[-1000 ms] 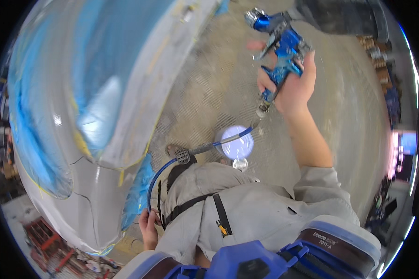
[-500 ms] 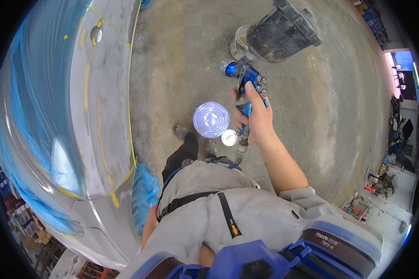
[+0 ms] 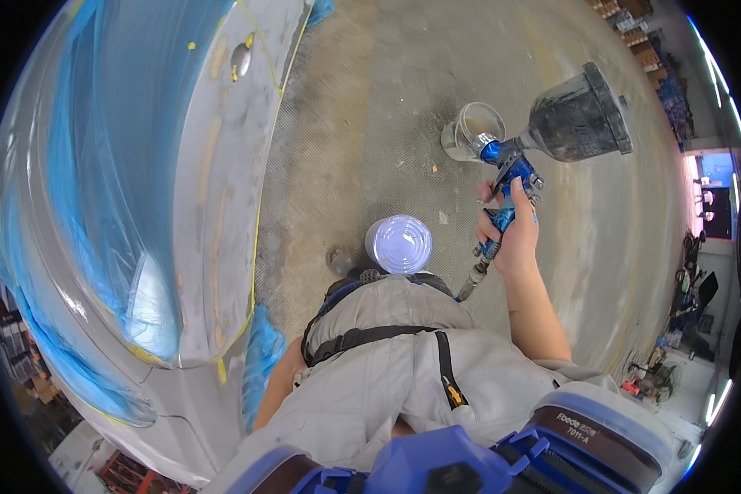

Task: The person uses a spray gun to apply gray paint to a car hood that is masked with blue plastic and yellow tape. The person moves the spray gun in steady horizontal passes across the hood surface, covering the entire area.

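A worker in a grey work garment point(image 3: 362, 387) grips a blue spray gun point(image 3: 514, 170) at two o'clock in a workshop, its dark cup point(image 3: 575, 122) angled out at two o'clock from the gun's body. The right hand point(image 3: 515, 239) is wrapped around the handle: fingers curl about the front by the trigger, and the thumb lies along the back. A hose fitting point(image 3: 473, 281) drops from the handle at seven o'clock, toward the waist. The silver nozzle end points to ten o'clock and overlaps a pail point(image 3: 458, 142) on the concrete floor point(image 3: 370, 132); whether the two touch cannot be told. Near the centre of the scene, just ahead of the worker's waist, stands a pale lilac round container point(image 3: 401, 244). The left forearm point(image 3: 277, 385) shows at seven o'clock, its hand hidden behind the body, so the state of those fingers cannot be told. From seven to eleven o'clock stretches a car, its grey, patchy panel point(image 3: 210, 218) edged in yellow tape point(image 3: 257, 239) and flanked by blue plastic sheeting point(image 3: 132, 165). A blue-and-grey respirator point(image 3: 601, 432) fills the near edge at five to six o'clock.
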A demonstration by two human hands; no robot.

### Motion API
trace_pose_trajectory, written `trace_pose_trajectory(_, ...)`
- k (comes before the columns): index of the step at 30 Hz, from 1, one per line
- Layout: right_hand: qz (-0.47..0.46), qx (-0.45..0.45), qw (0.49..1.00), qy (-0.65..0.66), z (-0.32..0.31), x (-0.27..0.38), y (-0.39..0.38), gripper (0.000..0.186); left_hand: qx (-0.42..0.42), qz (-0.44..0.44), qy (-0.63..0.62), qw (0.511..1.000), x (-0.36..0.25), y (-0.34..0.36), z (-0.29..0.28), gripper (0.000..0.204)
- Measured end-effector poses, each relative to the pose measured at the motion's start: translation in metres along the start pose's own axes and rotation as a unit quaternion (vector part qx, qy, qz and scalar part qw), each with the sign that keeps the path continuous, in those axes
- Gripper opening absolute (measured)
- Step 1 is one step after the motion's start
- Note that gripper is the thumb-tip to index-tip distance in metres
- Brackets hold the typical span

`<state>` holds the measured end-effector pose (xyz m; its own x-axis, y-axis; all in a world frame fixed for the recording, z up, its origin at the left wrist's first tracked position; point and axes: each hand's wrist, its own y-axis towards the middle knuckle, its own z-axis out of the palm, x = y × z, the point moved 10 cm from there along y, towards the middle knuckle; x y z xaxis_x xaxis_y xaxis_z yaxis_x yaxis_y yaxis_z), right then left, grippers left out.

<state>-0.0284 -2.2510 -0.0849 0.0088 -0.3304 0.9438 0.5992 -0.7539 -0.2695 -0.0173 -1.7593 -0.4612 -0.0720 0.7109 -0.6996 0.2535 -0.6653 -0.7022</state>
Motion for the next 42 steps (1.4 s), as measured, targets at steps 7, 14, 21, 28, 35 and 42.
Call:
trace_pose_trajectory(7,-0.006,0.028,0.999,0.027,0.049,-0.01,0.026,0.04,-0.015,-0.035,-0.289,0.957,0.007,0.01,-0.002,0.047)
trace_pose_trajectory(14,0.005,0.086,0.996,-0.01,0.09,-0.033,0.044,0.04,-0.096,-0.073,-0.071,0.99,0.03,0.011,-0.011,0.045)
trace_pose_trajectory(21,0.026,0.159,0.987,-0.014,0.137,-0.043,0.081,0.038,-0.188,-0.079,-0.106,0.973,0.006,-0.005,-0.02,0.049)
trace_pose_trajectory(28,0.031,0.231,0.972,-0.021,0.154,-0.05,0.149,0.045,-0.217,-0.151,-0.221,0.939,-0.05,0.015,-0.04,0.029)
trace_pose_trajectory(35,0.036,0.348,0.937,0.004,0.177,-0.051,0.264,0.044,-0.36,-0.179,-0.402,0.823,-0.095,0.071,-0.019,0.021)
trace_pose_trajectory(42,0.057,0.476,0.878,0.001,0.219,-0.018,0.361,0.042,-0.506,-0.22,-0.306,0.775,-0.248,0.073,-0.022,0.017)
